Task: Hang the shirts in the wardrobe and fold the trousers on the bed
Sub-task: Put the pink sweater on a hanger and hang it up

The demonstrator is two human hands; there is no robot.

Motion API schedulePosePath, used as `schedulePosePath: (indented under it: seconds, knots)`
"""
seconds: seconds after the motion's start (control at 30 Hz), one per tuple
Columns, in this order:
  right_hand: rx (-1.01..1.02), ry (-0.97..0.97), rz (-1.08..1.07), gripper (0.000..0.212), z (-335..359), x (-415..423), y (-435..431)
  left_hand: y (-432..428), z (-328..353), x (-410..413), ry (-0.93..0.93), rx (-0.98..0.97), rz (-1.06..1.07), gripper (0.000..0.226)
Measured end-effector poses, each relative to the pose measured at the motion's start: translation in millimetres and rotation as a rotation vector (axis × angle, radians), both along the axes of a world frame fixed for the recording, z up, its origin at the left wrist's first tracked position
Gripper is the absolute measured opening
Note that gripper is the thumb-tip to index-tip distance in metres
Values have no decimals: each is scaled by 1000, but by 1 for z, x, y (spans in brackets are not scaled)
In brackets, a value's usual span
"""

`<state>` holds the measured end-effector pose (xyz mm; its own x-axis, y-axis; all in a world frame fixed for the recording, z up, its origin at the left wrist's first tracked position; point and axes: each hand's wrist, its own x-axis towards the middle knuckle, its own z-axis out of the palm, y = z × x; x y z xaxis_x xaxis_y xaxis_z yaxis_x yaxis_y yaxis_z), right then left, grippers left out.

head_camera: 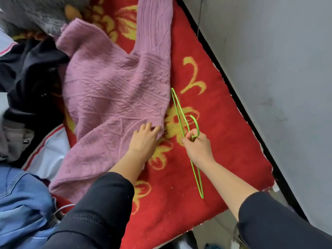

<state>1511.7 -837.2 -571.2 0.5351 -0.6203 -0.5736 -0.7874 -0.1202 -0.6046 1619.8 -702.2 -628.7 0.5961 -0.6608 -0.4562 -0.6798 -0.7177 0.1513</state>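
The left hand [144,141] is being pressed flat on the pink sweater [115,87]. At three o'clock, the green hanger [180,108], lying twelve to six, is being pinched by the right hand [197,150].

A pink cable-knit sweater [115,90] was spread flat on a red plush blanket with yellow flower patterns [224,141]. The left hand [143,141] was laid on the sweater's ribbed band, the fingertips touching its edge. A thin green wire hanger [177,105] was held just beside the sweater, pinched near the base of its hook by the right hand [197,148], with its long frame running along the forearm. Both arms were covered by black sleeves [93,212]. A blue denim garment [21,203], a white garment with red stripes [48,153] and a black garment [27,72] were heaped to the left. A grey wall [278,69] was seen on the right.
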Motion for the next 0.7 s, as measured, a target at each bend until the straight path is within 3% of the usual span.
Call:
schedulePosePath:
  seconds: [0.2, 0.33, 0.47, 0.57, 0.7]
  knots:
    - [15, -85, -17, 36, -35, -2, 1, -24, -34, 16, -91, 89, -212, 59]
    - [38, -112, 6, 33, -39, -2, 4, -27, -36, 36, -134, 103, -239, 38]
    - [75, -72, 7, 32, -25, -7, 3, -22, -5, 52, 55, -208, 12, 4]
    - [173, -40, 42, 32, -8, -8, 13, -16, 48, 59, 82, -336, 191, 19]
    - [217, -131, 65, 55, 27, 6, 41, -6, 126, 56, 80, -438, 259, 28]
